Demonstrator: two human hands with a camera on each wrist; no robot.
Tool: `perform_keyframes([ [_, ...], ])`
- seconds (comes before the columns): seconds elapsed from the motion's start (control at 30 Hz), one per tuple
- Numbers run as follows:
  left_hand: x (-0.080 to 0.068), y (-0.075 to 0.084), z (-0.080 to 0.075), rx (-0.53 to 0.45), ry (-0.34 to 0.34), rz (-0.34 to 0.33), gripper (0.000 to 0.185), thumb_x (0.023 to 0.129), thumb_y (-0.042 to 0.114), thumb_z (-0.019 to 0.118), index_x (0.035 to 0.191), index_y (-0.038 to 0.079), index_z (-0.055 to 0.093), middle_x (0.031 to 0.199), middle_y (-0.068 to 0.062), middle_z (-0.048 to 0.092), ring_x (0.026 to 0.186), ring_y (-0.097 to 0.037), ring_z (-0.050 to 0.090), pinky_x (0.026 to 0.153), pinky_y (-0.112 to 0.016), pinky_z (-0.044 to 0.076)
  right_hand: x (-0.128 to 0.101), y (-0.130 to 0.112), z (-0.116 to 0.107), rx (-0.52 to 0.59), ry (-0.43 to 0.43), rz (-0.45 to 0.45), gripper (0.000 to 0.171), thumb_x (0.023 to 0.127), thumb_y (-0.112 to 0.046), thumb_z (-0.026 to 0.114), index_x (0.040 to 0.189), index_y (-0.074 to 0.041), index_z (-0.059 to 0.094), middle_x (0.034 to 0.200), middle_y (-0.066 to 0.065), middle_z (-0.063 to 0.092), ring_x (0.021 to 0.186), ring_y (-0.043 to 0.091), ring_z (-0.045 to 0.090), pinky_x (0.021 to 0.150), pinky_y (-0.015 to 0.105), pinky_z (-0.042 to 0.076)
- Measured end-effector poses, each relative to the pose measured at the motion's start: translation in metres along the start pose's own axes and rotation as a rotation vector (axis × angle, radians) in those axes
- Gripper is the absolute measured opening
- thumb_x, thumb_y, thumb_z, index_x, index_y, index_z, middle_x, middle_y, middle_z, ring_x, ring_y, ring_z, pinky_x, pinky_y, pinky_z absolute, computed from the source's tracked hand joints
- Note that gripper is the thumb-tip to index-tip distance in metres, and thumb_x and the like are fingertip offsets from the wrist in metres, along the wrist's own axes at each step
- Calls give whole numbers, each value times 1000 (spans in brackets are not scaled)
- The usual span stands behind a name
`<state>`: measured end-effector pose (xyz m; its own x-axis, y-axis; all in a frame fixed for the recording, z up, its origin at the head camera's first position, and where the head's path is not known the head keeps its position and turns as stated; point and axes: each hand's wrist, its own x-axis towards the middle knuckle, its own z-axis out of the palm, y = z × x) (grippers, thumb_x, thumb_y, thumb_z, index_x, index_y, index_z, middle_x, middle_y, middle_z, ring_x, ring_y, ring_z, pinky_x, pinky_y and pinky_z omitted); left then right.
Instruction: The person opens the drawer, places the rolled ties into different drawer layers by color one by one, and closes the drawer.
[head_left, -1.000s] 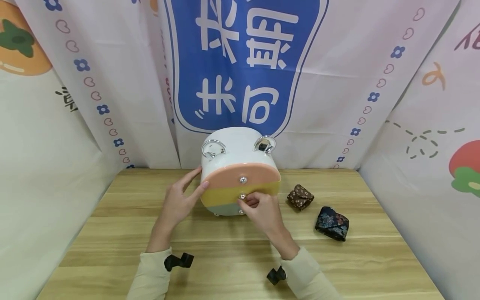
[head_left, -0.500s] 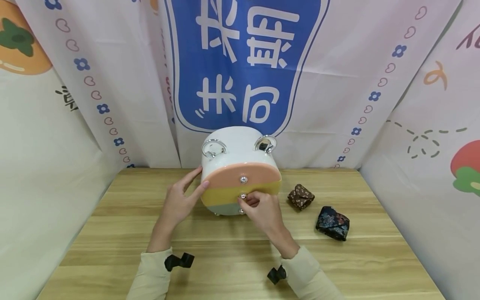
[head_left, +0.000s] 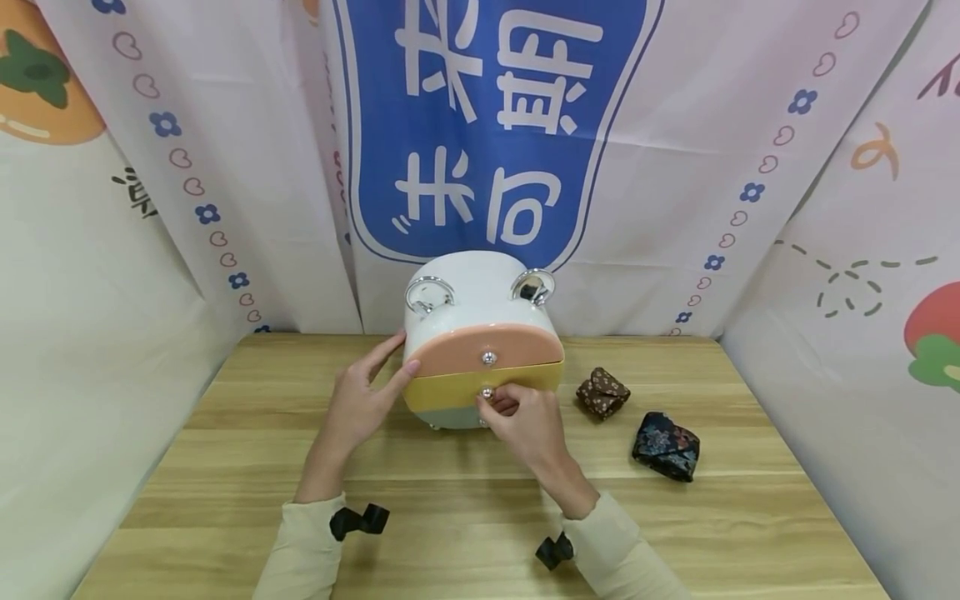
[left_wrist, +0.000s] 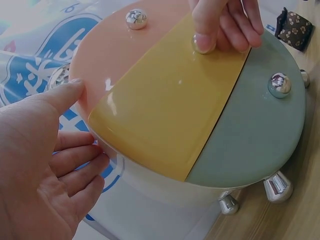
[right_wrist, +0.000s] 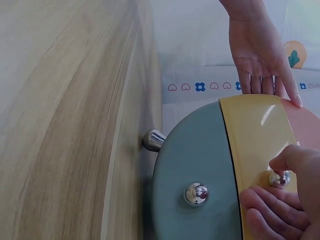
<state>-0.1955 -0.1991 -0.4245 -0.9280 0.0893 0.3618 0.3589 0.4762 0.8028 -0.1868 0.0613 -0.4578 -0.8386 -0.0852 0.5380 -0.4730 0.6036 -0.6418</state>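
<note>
A small rounded white drawer box [head_left: 476, 287] stands at the back of the table. Its front has a peach drawer [head_left: 450, 354], a yellow drawer [left_wrist: 165, 100] and a grey-green drawer [right_wrist: 195, 145], each with a round silver knob. My right hand [head_left: 528, 421] pinches the yellow drawer's knob [right_wrist: 279, 179] between thumb and fingers. That drawer stands slightly proud of the two others. My left hand [head_left: 362, 404] rests against the box's left side, fingers extended along the wall and thumb on the peach front's edge [left_wrist: 80, 92].
Right of the box lie a brown flowered pouch [head_left: 602, 393] and a dark floral pouch [head_left: 665, 447]. Silver ring-shaped ornaments [head_left: 429, 294] stick up from the box top. Silver feet [left_wrist: 278, 187] lift it off the wooden table [head_left: 450, 533]. A printed curtain [head_left: 637, 208] hangs close behind.
The yellow drawer has come slightly forward with my right hand, and a thin dark gap now shows under the peach drawer. My left hand has kept its place on the box.
</note>
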Motion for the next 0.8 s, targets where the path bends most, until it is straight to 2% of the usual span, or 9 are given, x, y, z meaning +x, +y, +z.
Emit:
perform_keyframes([
  [0.37, 0, 0, 0, 9, -5, -10, 59, 104, 45, 66, 158, 25, 51, 164, -1, 50, 154, -29, 45, 127, -55, 39, -5, -1, -3, 7, -2, -33, 14, 87, -20, 85, 78, -10, 80, 70, 1, 78, 58, 7, 73, 57, 9, 56],
  [0.6, 2, 0, 0, 13, 3, 9, 59, 104, 44, 67, 157, 23, 52, 162, -2, 52, 153, -29, 47, 126, -54, 41, -10, -3, -6, -4, 0, -27, 13, 86, -21, 85, 78, -12, 80, 71, 0, 79, 58, 6, 72, 58, 9, 56],
  [0.8, 1, 1, -1, 8, 1, 10, 59, 104, 43, 68, 157, 23, 52, 162, -4, 52, 153, -30, 47, 126, -55, 41, -13, -5, -7, -25, 0, -57, 13, 86, -21, 85, 78, -11, 80, 70, 0, 79, 57, 5, 71, 57, 8, 55],
])
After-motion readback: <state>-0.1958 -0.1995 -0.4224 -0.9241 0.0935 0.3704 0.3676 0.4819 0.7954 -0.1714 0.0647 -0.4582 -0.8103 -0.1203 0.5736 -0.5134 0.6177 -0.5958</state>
